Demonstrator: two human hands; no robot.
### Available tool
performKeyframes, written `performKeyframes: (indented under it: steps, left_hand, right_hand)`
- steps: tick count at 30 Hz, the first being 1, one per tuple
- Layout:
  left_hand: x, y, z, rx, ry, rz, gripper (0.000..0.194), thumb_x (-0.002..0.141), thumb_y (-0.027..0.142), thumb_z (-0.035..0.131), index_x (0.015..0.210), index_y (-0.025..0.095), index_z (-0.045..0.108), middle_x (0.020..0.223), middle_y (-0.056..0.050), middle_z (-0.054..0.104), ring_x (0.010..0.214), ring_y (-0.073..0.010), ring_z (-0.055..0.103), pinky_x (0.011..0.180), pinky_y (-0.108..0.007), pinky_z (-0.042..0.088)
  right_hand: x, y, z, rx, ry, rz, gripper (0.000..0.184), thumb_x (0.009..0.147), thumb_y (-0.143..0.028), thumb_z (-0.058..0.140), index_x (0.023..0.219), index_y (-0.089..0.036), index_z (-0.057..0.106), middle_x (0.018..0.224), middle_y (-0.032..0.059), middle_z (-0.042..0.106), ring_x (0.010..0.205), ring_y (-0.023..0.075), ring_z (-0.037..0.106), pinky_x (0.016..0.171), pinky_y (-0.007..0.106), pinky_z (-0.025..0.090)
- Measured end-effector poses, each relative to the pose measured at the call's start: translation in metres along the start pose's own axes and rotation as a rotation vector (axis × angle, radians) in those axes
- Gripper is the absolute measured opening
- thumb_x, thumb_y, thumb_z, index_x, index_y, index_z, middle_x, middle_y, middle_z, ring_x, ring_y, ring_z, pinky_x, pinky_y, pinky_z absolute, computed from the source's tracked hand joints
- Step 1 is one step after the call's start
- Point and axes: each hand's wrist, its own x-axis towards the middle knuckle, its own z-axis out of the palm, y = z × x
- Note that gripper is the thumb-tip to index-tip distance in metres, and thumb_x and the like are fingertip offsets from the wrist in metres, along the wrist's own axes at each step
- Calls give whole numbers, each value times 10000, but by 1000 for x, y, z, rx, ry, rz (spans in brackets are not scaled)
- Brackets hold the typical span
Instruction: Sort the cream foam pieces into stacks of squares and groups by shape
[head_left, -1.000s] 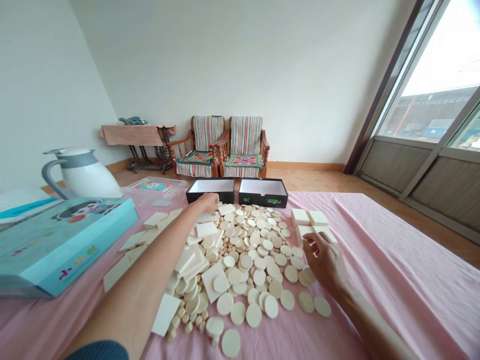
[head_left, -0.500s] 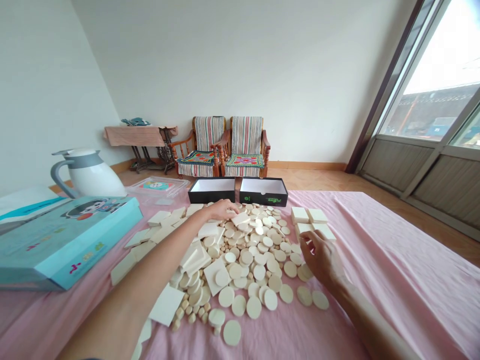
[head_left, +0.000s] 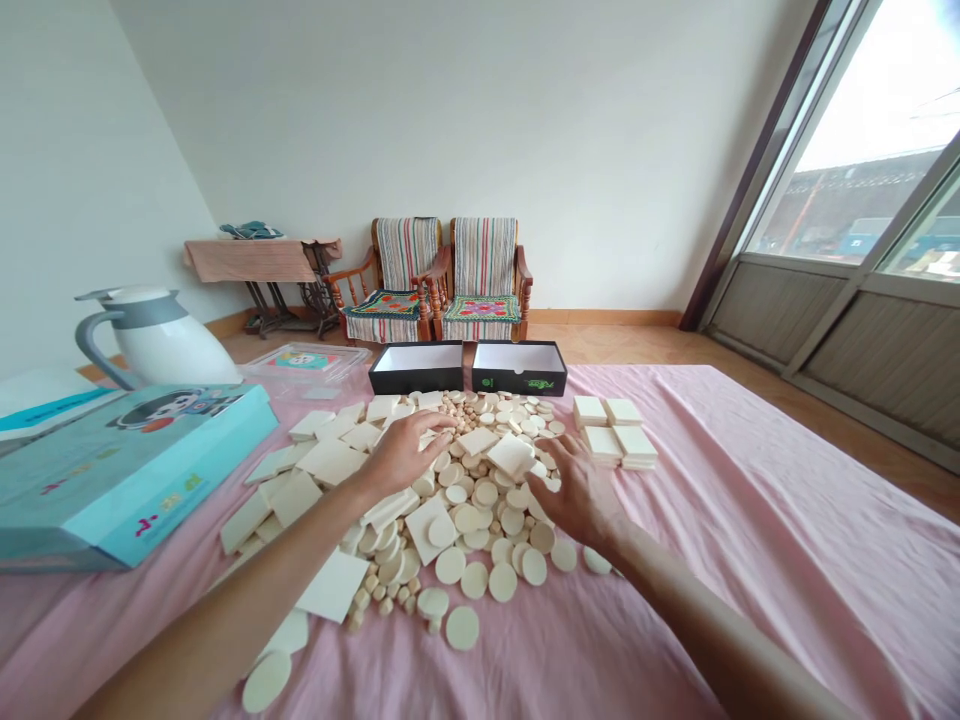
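My left hand [head_left: 409, 450] is over the left-centre of a wooden heap, its fingers stretched out and apart, with nothing visible in them. A square wooden tile [head_left: 478, 441] lies just right of its fingertips. My right hand [head_left: 579, 488] reaches in from the right, thumb and fingers spread. Close to its fingertips is another pale square tile [head_left: 511, 455], slightly tilted; whether they touch is unclear. Round wooden discs [head_left: 502, 581] fill the middle and front of the heap. More square tiles [head_left: 330, 460] overlap at its left, and small wooden cubes [head_left: 360, 598] lie near the front.
Four-square stacks of tiles [head_left: 619, 440] stand on the pink cloth [head_left: 735, 480] at right. Two black open boxes [head_left: 517, 382] sit behind the heap. At left are a light-blue box [head_left: 180, 470], a clear plastic case [head_left: 300, 365] and a white jug [head_left: 176, 345].
My right hand has moved left from the tile stacks to the heap. My left hand has drawn back toward me and left. A square tile now shows between the hands.
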Motion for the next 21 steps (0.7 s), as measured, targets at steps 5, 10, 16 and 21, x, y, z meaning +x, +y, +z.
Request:
performKeyframes:
  steps: [5, 10, 16, 21]
  left_hand:
    - [-42, 11, -2, 64, 140, -35, 213, 859, 285, 497, 945, 210, 677, 962, -41, 721, 908, -188, 666, 854, -315, 515]
    - [-58, 6, 6, 87, 274, -61, 211, 871, 303, 479, 935, 220, 661, 980, -57, 711, 949, -202, 652, 886, -348, 509]
    - [-59, -5, 6, 76, 315, -73, 203, 870, 293, 497, 954, 211, 663, 971, -42, 712, 934, -191, 661, 868, -313, 515]
    - [-59, -4, 6, 82, 321, -71, 198, 872, 297, 501, 948, 212, 663, 962, -38, 713, 927, -190, 664, 861, -299, 514]
  right_hand:
    - [21, -32, 8, -175, -110, 68, 459, 811, -516, 559, 1122, -178, 572, 1059, 147, 598, 1027, 314, 511, 865, 441, 418]
    - [33, -35, 12, -181, -199, 93, 387, 794, -496, 586, 1011, -176, 597, 1024, 154, 588, 1006, 324, 499, 830, 445, 418]
    - [41, 20, -25, -46, -128, 43, 438, 775, -418, 624, 1132, -170, 583, 1034, 118, 589, 957, 260, 537, 819, 378, 431]
    - [48, 86, -57, -202, -202, -41, 407, 735, -322, 635, 1112, -174, 596, 1055, 120, 596, 957, 260, 534, 853, 392, 401]
